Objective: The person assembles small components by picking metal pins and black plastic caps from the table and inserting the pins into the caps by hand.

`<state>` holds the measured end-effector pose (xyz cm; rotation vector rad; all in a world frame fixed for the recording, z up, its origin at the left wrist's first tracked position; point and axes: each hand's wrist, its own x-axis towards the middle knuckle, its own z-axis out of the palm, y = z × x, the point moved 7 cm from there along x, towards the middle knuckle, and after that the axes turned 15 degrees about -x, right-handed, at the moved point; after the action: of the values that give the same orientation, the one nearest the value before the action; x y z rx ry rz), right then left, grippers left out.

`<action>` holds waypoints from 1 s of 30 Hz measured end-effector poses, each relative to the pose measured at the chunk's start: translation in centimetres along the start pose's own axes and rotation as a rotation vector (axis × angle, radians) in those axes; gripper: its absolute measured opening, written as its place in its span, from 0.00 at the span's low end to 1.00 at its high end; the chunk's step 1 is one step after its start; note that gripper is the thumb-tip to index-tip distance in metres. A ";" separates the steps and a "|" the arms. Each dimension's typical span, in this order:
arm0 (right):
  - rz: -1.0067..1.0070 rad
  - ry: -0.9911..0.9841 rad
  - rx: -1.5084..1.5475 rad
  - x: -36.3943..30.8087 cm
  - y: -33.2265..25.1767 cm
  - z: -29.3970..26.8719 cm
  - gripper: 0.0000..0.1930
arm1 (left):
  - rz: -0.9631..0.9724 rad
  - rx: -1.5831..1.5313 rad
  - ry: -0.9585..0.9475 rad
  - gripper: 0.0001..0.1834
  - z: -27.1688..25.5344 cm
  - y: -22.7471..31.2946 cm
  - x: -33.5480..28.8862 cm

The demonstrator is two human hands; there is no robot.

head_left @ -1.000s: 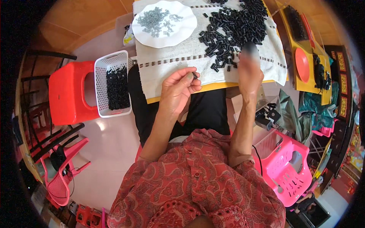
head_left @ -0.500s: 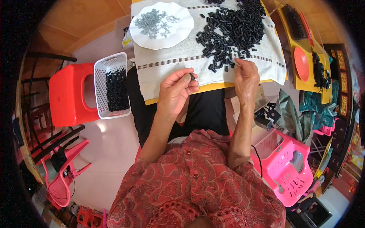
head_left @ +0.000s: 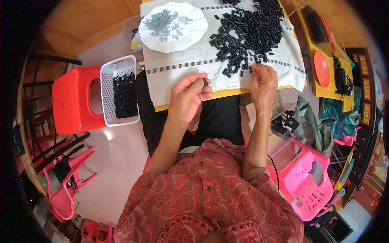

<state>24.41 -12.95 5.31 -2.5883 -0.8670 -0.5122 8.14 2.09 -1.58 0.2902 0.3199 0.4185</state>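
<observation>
Our left hand [head_left: 188, 95] pinches a dark piece [head_left: 206, 82] at the near edge of the cloth [head_left: 163, 84], apart from our right hand [head_left: 264, 84], just beside the black pile [head_left: 257, 30]; whether that one grips anything, we can't make out. We do well to pinch lightly, leaving the piece's end exposed.

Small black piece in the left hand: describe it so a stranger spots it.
Start at the off-white cloth with dark dashed stripes. At its near edge, the left hand pinches the small black piece between thumb and fingers, apart from the heaped black cylinders.
</observation>
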 end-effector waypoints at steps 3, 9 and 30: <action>0.024 0.033 0.032 0.3 0.4 0.0 0.07 | -0.001 -0.006 0.003 0.12 0.0 0.0 0.0; 0.065 -0.018 0.004 0.8 0.1 0.2 0.05 | 0.000 -0.008 -0.008 0.12 0.1 0.0 0.0; 0.021 0.048 0.042 0.5 -3.0 -0.3 0.05 | -0.027 -0.159 -0.090 0.14 0.6 -0.2 0.0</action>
<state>22.82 -10.56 6.51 -2.5338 -0.8251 -0.5421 8.39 1.83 -1.09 0.1489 0.2013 0.4005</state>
